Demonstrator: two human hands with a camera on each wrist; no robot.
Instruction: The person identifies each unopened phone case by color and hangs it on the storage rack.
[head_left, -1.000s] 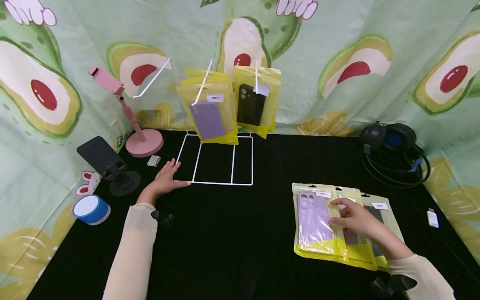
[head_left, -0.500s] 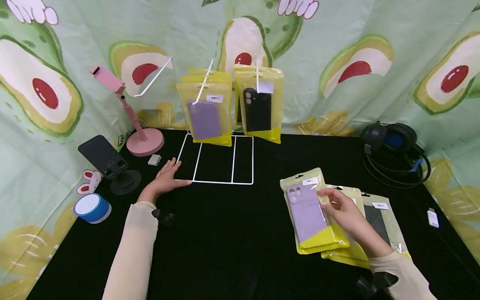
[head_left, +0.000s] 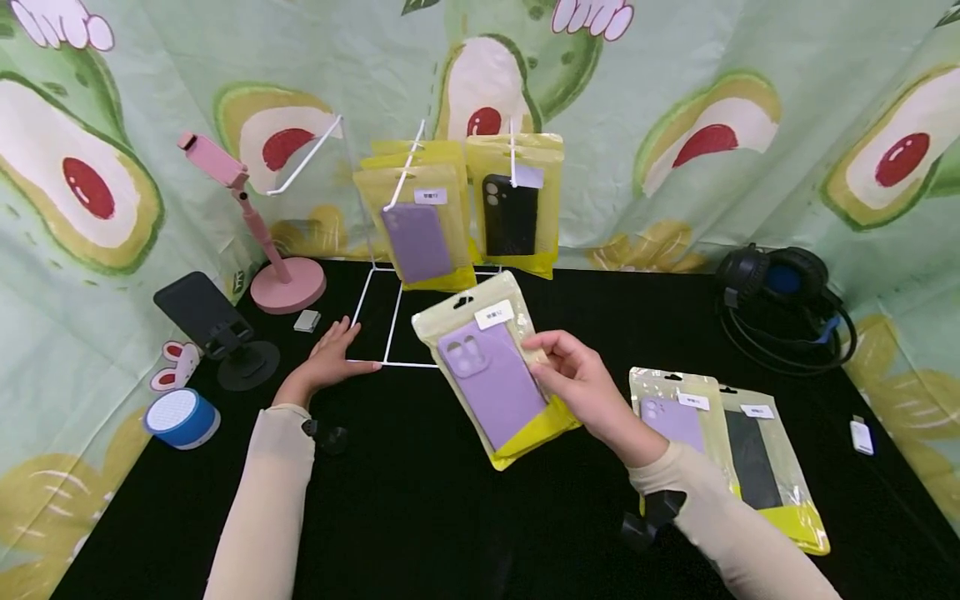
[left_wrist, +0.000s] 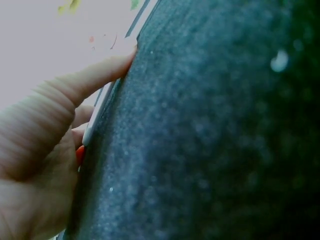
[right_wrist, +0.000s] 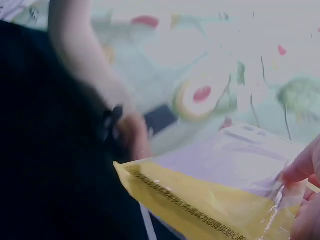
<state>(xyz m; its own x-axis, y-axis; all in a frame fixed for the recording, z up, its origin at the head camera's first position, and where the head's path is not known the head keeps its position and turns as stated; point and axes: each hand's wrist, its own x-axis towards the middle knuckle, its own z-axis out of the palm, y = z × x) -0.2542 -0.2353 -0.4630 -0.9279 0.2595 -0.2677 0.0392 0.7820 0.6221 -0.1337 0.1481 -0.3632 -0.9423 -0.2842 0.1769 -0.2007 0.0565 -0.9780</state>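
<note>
My right hand (head_left: 581, 385) pinches the right edge of a bagged purple phone case (head_left: 491, 375), held tilted in front of the rack. The bag is clear with a yellow bottom, a white label and a hang hole; its lower part also shows in the right wrist view. My left hand (head_left: 327, 357) rests with spread fingers at the front left corner of the white wire rack (head_left: 388, 333), its thumb along the front wire. On the rack's hooks hang a bagged purple case (head_left: 417, 242) in the middle and a bagged black case (head_left: 510, 221) at right, with more bags behind.
Two more bagged cases, one purple (head_left: 671, 421) and one dark (head_left: 753, 454), lie at right on the black table. At left stand a pink stand (head_left: 288, 286), a black phone holder (head_left: 247, 367) and a blue speaker (head_left: 182, 419). Headphones (head_left: 780, 283) lie back right.
My right hand has picked the purple phone case bag off the bags at right and carried it left to the rack's front. The hanging bags sway slightly. My left hand stays put.
</note>
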